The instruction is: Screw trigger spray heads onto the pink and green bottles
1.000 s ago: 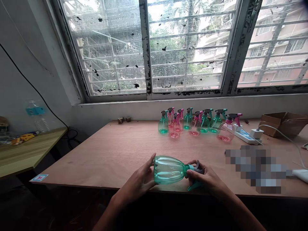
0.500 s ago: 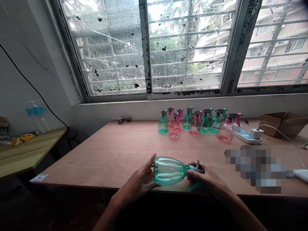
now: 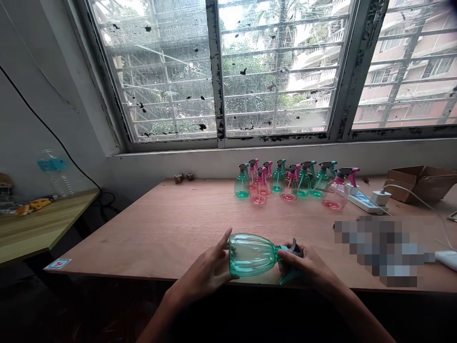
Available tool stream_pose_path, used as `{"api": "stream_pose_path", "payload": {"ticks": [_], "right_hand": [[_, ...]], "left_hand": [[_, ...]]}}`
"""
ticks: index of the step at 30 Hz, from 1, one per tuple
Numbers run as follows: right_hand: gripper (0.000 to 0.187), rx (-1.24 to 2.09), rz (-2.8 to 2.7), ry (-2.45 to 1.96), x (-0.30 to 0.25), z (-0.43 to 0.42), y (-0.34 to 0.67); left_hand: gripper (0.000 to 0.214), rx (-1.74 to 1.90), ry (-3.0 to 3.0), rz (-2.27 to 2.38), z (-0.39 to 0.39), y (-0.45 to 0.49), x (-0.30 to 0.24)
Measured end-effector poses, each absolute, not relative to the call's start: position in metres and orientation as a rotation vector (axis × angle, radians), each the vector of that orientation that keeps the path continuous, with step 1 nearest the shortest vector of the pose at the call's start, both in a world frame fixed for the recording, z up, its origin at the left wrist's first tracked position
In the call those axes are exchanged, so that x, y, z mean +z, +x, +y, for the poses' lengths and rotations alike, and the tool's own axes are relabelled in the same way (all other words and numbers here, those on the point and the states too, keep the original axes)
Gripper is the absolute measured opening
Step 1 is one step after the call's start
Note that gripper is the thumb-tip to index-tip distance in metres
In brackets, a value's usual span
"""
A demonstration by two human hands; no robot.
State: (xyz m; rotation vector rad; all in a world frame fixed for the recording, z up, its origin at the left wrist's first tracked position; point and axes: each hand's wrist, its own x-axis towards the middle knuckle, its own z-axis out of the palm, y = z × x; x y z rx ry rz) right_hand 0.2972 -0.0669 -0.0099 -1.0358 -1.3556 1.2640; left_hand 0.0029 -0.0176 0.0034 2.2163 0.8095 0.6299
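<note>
A clear green spray bottle [image 3: 253, 255] lies sideways between my hands over the table's front edge. Its base points left, its dark trigger head right. My left hand [image 3: 210, 267] cups the base, thumb and fingers closed around its rim. At the neck and trigger head, my right hand [image 3: 303, 264] is wrapped round with the thumb on top; its fingertips are partly hidden. Farther back on the table stand several upright spray bottles, among them a green one [image 3: 242, 183] and a larger pink one [image 3: 335, 193].
The wooden table [image 3: 171, 224] runs to the wall below the window. At the right are a white power strip [image 3: 367, 202], a cardboard box [image 3: 417, 183] and a blurred-out patch [image 3: 385, 250]. Two small dark objects [image 3: 183, 177] sit at the back edge. A side table [image 3: 46, 224] is at left.
The bottle and both hands stay almost in place. The bottle has turned slightly, with its base shifted a touch to the right.
</note>
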Motion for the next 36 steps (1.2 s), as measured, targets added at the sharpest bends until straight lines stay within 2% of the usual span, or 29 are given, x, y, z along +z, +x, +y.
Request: {"api": "stream_pose_path", "payload": {"ticks": [4,11,16,23,29,33,36], "right_hand": [[0.042,1.257,-1.352,-1.042,-0.0111,-0.0673,0.2974],[0.041,1.305,-1.269,-1.015,-0.0125,-0.0675,0.2968],[0.043,1.308,-1.259,-1.010,-0.0105,-0.0678,0.2961],[0.044,1.293,-1.289,-1.001,-0.0099,-0.0680,0.2957],[0.045,1.300,-1.270,-1.008,-0.0084,-0.0691,0.2959],[0.045,1.304,-1.267,-1.016,-0.0050,-0.0705,0.2946],[0.045,1.294,-1.284,-1.023,-0.0038,-0.0708,0.2936]], "left_hand": [[0.115,0.617,2.198,0.848,-0.0190,0.0035,0.0042],[0.099,0.641,2.187,0.813,-0.0185,0.0043,0.0057],[0.120,0.616,2.160,0.845,-0.0198,0.0045,0.0070],[0.095,0.649,2.215,0.824,-0.0178,0.0047,0.0049],[0.113,0.646,2.316,0.895,-0.0196,0.0028,0.0054],[0.109,0.643,2.360,0.928,-0.0189,0.0028,0.0043],[0.095,0.681,2.354,0.906,-0.0181,0.0033,0.0039]]}}
